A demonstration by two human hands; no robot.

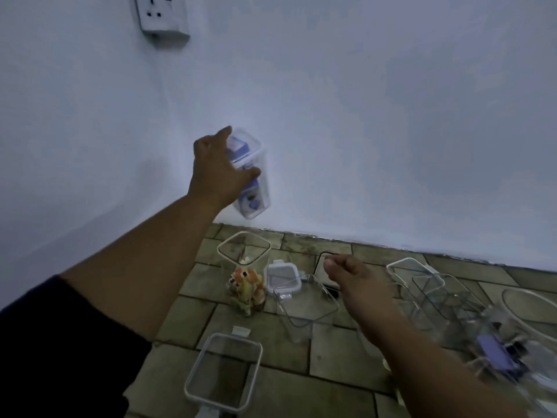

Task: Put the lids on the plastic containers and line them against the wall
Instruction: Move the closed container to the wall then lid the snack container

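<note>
Left hand grips lidded clear container with purple contents, held tilted in air just before white wall, above far edge of tiled floor. Right hand hovers over floor clutter, fingers loosely curled, holding nothing visible. Below: open tall container with colourful contents near wall; small white lid just beside it; open empty container at centre; large lid at near edge; blurred containers at right. Wall socket upper left.
</note>
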